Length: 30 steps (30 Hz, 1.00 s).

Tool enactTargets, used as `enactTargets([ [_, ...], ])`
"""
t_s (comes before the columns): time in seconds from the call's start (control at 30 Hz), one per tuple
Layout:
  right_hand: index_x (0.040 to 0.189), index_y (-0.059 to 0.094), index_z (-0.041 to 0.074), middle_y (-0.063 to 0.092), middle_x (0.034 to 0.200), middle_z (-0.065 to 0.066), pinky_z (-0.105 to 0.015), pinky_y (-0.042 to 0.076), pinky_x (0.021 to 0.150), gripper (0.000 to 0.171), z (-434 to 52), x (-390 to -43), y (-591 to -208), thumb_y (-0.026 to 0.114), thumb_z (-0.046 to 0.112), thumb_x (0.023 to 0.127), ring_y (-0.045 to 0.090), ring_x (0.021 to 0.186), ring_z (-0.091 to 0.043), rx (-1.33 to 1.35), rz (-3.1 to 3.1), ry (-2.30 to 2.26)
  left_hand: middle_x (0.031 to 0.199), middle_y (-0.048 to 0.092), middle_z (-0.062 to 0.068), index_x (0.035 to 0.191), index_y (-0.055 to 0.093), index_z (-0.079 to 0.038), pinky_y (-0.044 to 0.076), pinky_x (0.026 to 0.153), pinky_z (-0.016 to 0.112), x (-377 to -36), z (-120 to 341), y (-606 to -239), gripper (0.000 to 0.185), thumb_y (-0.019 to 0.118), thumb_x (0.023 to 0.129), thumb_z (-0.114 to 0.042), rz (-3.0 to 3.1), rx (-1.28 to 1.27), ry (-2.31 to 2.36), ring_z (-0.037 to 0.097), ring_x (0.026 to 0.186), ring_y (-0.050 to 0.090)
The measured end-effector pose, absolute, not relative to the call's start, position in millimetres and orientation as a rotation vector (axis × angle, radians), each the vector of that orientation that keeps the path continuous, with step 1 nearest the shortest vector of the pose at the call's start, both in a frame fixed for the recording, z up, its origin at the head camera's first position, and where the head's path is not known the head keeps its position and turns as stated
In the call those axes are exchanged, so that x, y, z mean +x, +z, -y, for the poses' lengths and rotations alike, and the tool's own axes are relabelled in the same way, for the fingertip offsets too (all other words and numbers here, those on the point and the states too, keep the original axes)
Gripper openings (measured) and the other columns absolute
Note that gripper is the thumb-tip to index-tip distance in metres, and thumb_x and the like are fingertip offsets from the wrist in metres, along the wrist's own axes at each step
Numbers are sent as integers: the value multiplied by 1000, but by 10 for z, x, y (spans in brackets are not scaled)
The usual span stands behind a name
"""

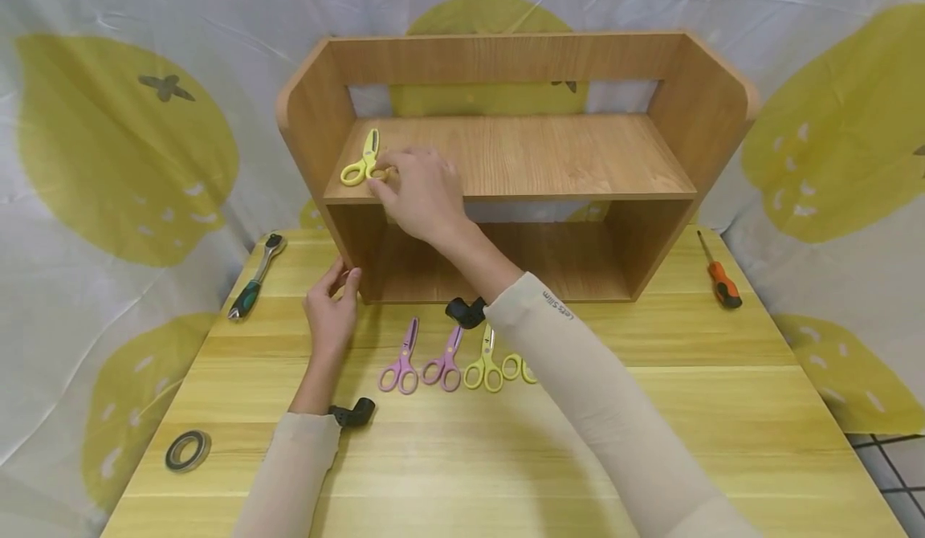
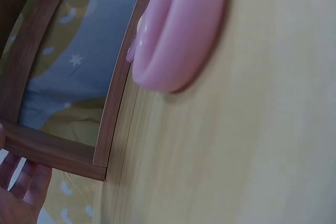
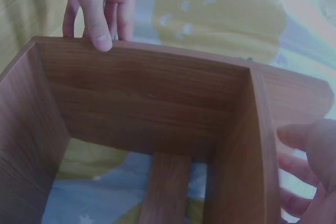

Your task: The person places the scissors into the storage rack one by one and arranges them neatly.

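Observation:
A wooden desktop shelf [image 1: 578, 152] stands at the back of the table. On the left of its upper board lies a pair of yellow scissors [image 1: 370, 152], blades away from me. My right hand [image 1: 426, 193] pinches the right handle loop, partly covering it. In the right wrist view the right hand [image 3: 315, 177] is at the board's edge, the scissors hidden. My left hand [image 1: 332, 309] grips the front edge of the left side panel [image 3: 147, 61], thumb inside and fingers outside. Before the shelf lie two pairs of purple scissors [image 1: 408, 353] and two yellow ones [image 1: 487, 365], one partly behind my right sleeve.
A ratchet wrench [image 1: 256, 277] with a green and black handle lies at the table's left edge. A bearing ring [image 1: 188, 450] is at the front left. An orange and black screwdriver [image 1: 719, 273] lies at the right. Lemon-printed cloth [image 1: 130, 144] hangs behind and beside the table.

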State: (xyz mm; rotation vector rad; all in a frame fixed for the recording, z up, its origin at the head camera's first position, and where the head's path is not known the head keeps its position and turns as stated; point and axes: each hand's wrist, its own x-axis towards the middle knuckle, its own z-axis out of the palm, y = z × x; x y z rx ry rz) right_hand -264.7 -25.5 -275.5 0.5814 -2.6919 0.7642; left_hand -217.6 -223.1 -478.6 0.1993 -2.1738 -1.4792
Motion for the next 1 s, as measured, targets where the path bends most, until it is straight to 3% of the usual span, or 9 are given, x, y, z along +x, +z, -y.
enactTargets([
  [0.13,129,71,25,68,135,8,-44,42,110,39,47,-2589,-2795,68,48,98,58,130,-16,608,2607,880,140,67,1,141,64,-19,57,88,19,-2193,2204,-4791,44,69,100,-33,2181,203,-1483,20,116,71],
  [0.3,124,72,20,72,127,7,-44,45,106,36,-266,-2444,-2842,71,44,97,61,124,-16,647,2497,943,143,65,0,142,63,-17,56,90,17,-2196,2198,-4780,46,68,100,-35,2188,233,-1512,18,118,70],
  [0.53,122,72,16,72,122,4,-42,45,106,33,-677,-2114,-2883,74,37,96,60,122,-17,732,2384,1021,143,65,-1,142,64,-19,53,83,10,-2190,2230,-4788,44,68,100,-33,2182,256,-1536,13,116,69],
  [0.73,123,72,18,71,124,4,-52,37,113,34,-998,-1855,-2986,75,38,95,57,127,-19,713,2403,1068,141,66,0,141,64,-21,51,80,7,-2165,2246,-4780,43,68,101,-32,2190,259,-1526,13,116,69],
  [1.0,125,71,20,71,127,5,-59,37,108,37,-1435,-1586,-3299,78,36,93,55,127,-19,639,2459,1142,140,67,-1,140,66,-24,52,85,9,-2187,2235,-4780,40,68,101,-34,2210,216,-1499,20,119,69],
])
